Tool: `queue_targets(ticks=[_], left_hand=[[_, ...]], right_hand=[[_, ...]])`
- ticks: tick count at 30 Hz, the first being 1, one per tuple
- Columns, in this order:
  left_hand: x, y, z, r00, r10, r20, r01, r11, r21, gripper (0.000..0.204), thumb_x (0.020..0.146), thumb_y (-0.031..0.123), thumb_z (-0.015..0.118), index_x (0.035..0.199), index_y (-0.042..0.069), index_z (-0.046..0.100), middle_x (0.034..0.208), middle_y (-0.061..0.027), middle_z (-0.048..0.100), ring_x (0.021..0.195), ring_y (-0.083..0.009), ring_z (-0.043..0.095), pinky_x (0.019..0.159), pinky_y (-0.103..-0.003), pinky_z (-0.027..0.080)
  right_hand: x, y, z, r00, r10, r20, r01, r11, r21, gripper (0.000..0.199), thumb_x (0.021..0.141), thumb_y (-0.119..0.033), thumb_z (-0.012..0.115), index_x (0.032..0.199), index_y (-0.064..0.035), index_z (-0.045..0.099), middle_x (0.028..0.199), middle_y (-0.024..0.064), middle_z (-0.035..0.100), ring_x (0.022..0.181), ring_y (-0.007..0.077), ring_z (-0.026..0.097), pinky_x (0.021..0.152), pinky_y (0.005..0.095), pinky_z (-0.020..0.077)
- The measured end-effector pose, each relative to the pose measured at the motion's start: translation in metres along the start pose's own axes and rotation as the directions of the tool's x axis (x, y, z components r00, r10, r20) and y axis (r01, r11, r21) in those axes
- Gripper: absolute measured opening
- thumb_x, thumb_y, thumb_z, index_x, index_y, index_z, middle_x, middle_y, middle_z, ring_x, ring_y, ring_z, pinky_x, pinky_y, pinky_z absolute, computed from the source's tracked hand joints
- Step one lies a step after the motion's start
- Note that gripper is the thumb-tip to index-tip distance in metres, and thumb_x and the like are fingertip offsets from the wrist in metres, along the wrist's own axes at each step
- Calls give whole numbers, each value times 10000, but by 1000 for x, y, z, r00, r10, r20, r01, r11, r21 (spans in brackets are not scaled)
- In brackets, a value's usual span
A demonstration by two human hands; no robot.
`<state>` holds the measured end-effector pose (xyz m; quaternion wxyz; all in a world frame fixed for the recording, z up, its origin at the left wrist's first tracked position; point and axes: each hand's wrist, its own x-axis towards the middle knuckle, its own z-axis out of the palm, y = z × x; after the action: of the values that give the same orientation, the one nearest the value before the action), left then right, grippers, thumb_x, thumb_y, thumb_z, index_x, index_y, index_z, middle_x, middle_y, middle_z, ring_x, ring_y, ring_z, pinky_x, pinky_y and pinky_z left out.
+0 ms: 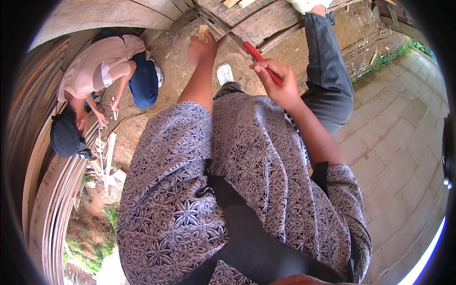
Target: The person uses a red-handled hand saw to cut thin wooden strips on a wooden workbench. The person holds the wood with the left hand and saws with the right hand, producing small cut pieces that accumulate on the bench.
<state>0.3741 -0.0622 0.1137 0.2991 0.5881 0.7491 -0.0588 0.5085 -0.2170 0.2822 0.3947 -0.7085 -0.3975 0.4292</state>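
- At far left, long curved pale wooden planks (45,190), stacked along the edge of the scene.
- Just right of them, a crouching co-worker in a beige shirt and dark cap (90,76), bent over thin pale wooden sticks (107,156) lying on the bare earth.
- Near centre, far side: left hand (202,47), reaching away from the body, fingers curled together and clamped on a small pale wooden block (203,32); block held over the dirt ground (175,61), just beside weathered grey boards (247,19).
- Right of that: right hand (278,78), fingers wrapped shut around the red handle of a slim red-handled tool (254,53); handle end jutting far-left out of the fist toward the wooden block, tip hidden against the boards.
- In the near foreground, a grey floral-patterned shirt with a black strap (237,190), filling the middle.
- Far right of the hands, a bent leg in grey trousers (327,76).
- At right, pale paving bricks (399,142), with a strip of green grass (389,57) at the far edge.
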Motion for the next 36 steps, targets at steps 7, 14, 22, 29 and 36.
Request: queue_targets(ticks=[7, 14, 22, 29, 36], left_hand=[[6, -4, 3, 999, 20, -45, -21, 999, -36, 607, 923, 623, 510, 1077, 48, 627, 958, -217, 731, 903, -393, 723, 739, -508, 574], [6, -6, 7, 999, -1, -42, -1, 999, -44, 597, 931, 616, 508, 1087, 52, 626, 961, -211, 732, 885, -391, 726, 733, -514, 575], [8, -7, -9, 1000, -29, -12, 29, 999, -26, 590, 933, 599, 517, 1108, 45, 622, 983, -224, 725, 902, -393, 726, 740, -514, 579], [-1, 2, 1, 999, -13, -43, 11, 998, -54, 605, 933, 602, 510, 1096, 30, 623, 971, -235, 722, 914, -398, 725, 737, -509, 582], [9, -4, 10, 999, -3, -39, 1, 999, -54, 624, 931, 626, 492, 1065, 33, 630, 953, -224, 727, 911, -394, 726, 748, -517, 576]], right_hand=[[-61, -29, -31, 999, 43, 4, -42, 995, -93, 105, 973, -89, 653, 989, -11, 721, 862, 124, 699, 775, 178, 669, 728, 303, 518], [-112, -88, -88, 995, 91, 31, -90, 995, -42, 107, 972, -74, 647, 968, -2, 727, 932, 109, 747, 837, 164, 709, 749, 278, 522], [-25, -33, -9, 997, 66, -33, -66, 998, 11, 156, 1000, -146, 652, 1014, -10, 727, 865, 47, 700, 809, 75, 611, 727, 255, 490], [-14, -18, -17, 998, 64, 13, -64, 997, 37, 159, 1005, -144, 641, 1012, -8, 722, 853, 41, 680, 818, 72, 592, 739, 257, 488], [-66, -48, -50, 997, 73, 20, -70, 990, -120, 128, 989, -107, 644, 999, -3, 718, 875, 98, 719, 796, 140, 671, 736, 280, 512]])
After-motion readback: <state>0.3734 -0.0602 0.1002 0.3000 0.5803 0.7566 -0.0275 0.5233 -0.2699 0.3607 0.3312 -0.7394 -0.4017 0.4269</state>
